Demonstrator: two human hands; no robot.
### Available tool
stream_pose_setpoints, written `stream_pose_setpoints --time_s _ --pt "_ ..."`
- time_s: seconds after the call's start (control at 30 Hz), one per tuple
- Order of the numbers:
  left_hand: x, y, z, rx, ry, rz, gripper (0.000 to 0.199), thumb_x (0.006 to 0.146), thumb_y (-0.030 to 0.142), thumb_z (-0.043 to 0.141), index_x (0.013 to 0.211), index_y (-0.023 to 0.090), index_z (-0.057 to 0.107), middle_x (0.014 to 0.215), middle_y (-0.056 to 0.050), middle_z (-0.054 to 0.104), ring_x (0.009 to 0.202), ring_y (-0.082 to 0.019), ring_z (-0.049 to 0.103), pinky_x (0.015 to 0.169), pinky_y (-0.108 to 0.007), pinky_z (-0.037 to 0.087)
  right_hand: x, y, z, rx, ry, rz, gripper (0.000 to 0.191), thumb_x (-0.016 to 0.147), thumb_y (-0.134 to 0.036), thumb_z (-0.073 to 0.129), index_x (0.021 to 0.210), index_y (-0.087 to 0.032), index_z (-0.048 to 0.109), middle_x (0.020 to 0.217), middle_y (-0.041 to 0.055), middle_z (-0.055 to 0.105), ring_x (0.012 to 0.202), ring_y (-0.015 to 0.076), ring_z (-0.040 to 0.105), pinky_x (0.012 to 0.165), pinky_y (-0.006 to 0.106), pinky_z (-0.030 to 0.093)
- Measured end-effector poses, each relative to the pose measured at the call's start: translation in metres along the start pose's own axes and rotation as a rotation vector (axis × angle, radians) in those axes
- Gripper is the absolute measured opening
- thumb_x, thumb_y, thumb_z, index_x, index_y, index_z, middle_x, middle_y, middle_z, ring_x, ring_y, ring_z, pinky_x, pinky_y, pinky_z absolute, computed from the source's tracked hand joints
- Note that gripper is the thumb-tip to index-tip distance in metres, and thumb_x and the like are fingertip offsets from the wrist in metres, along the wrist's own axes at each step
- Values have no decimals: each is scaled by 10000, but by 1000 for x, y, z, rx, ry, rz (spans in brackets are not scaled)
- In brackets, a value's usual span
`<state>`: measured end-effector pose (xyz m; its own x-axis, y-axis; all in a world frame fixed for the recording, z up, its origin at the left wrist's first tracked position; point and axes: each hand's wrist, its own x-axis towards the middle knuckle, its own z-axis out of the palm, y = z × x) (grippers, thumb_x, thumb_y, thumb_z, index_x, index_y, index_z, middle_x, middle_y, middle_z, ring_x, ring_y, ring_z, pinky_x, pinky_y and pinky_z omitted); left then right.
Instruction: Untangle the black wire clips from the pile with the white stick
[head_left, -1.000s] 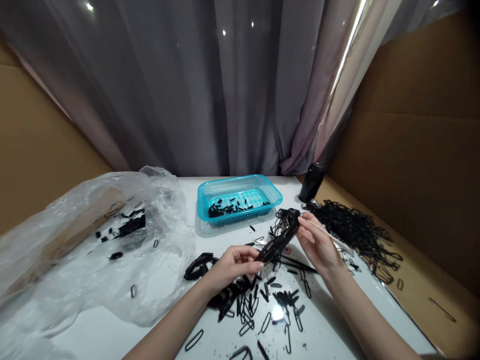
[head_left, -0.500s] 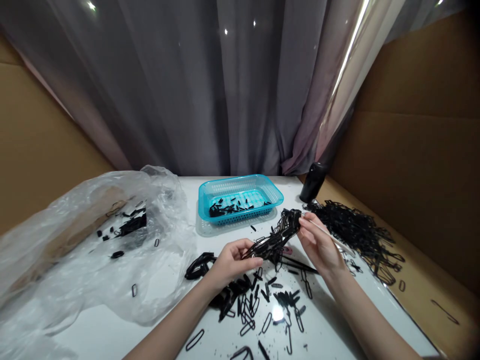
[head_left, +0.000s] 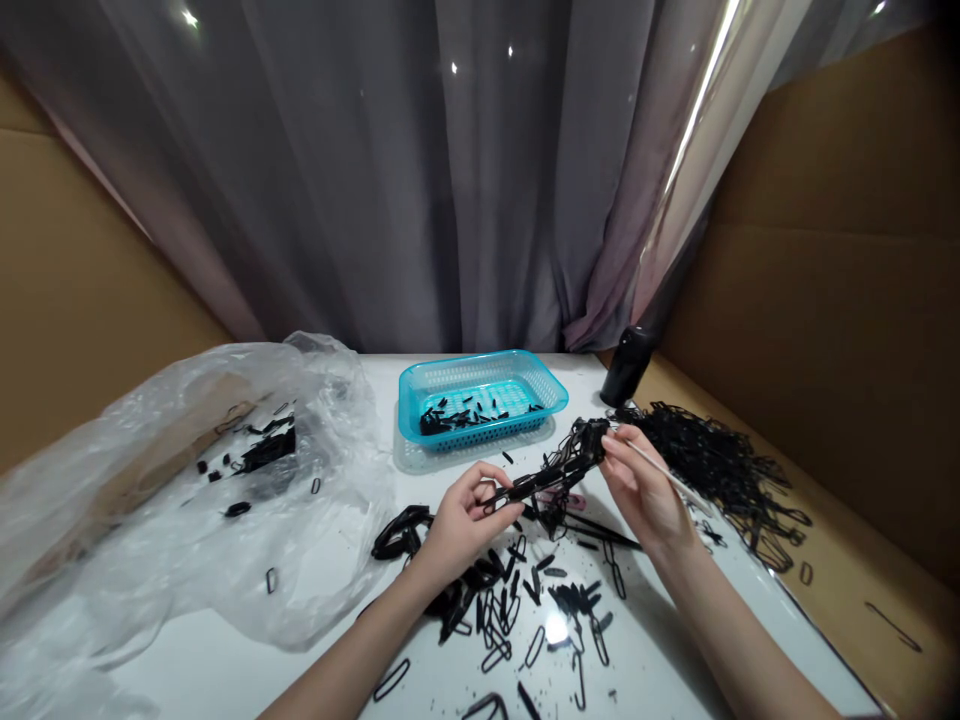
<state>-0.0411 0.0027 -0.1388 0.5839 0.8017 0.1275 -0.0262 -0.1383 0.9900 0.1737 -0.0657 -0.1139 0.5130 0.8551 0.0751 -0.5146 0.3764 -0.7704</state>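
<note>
Loose black pieces [head_left: 574, 600]: scattered over the white table [head_left: 202, 650] nearest the body, some open loops, some solid slivers
Left hand [head_left: 465, 520]: pinching the lower end of the bundle between thumb and fingers, likely to keep it drawn out; it sits slightly higher than half a second ago
Black bundle [head_left: 591, 440]: tangled loops strung between both hands above the table, slanting up to the right; its lower stretch looks narrower than in the earlier frame
Pink item [head_left: 576, 501]: under the bundle, more of it showing now
Right hand [head_left: 649, 490]: gripping the bundle's upper end, probably as an anchor, a slim white stick [head_left: 667, 475] lying along it; hardly moved
Plastic bag [head_left: 187, 540]: spread at the left, black bits about it
Black pile [head_left: 705, 450]: heaped at the right, apart from the loose pieces
Blue basket [head_left: 495, 432]: beyond the hands, its walls keeping small black pieces together
Black cylinder [head_left: 627, 365]: upright but leaning in view, before the grey curtain [head_left: 510, 200]
</note>
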Motion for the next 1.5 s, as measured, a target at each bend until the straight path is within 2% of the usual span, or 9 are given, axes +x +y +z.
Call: stream_pose_setpoints --time_s 0.3,0.63,0.77,1.0,1.07,1.2,1.3,1.37,1.5 --pt "3 -2 -2 -12 83 33 223 754 355 727 808 156 644 604 56 419 556 -90 350 531 -216 267 3 -1 -3 -16 26 -10 281 616 -161 876 777 -236 659 832 -47 658 815 88 628 719 167 539" --pt "0 16 -2 -93 56 -32 271 734 399 732 664 147 662 620 9 561 620 -127 477 599 -237 373 2 -3 -2 -29 50 -4 287 612 -162 869 769 -234 639 819 -49 662 796 96 639 726 180 536" --pt "0 13 -3 -102 54 -43 282 750 403 716 655 146 649 598 21 517 573 -109 421 542 -225 327 3 -3 -3 -35 51 -1 289 616 -169 869 769 -232 632 834 -51 664 809 95 641 748 181 528" --pt "0 7 -3 -192 34 -84 326 770 457 692 706 152 599 495 93 288 461 -65 218 456 -202 168 2 -3 -5 -70 26 54 297 630 -204 870 771 -239 611 809 -67 658 754 81 626 674 156 518" --pt "0 9 -4 -196 102 -53 310 762 458 699 768 158 619 484 100 291 452 -67 230 453 -196 184 0 -2 -3 -100 -8 111 286 648 -225 860 763 -236 598 742 -66 637 680 83 610 609 160 511" --pt "-1 14 -10 -15 363 147 206 799 368 687 860 172 696 643 21 583 565 -106 447 532 -207 346 -10 2 5 -184 -123 265 287 669 -286 843 740 -224 571 615 -62 568 537 101 556 508 205 498" --pt "-3 14 -13 122 483 256 163 838 312 654 918 195 736 736 -3 669 604 -127 510 560 -220 389 -16 5 11 -284 -201 330 290 686 -341 828 730 -218 569 571 -65 536 498 108 520 486 227 483" --pt "-5 13 -13 180 513 302 156 845 282 649 940 211 750 770 -11 704 640 -145 565 595 -230 426 -20 8 14 -455 -218 232 295 714 -389 803 706 -217 564 528 -71 501 462 101 460 450 217 418" --pt "-7 11 -10 239 487 350 134 833 239 660 902 227 774 870 -36 760 783 -198 666 733 -273 497 -30 15 18 -799 -180 -148 266 792 -402 732 702 -226 554 516 -77 429 471 103 379 472 230 322"
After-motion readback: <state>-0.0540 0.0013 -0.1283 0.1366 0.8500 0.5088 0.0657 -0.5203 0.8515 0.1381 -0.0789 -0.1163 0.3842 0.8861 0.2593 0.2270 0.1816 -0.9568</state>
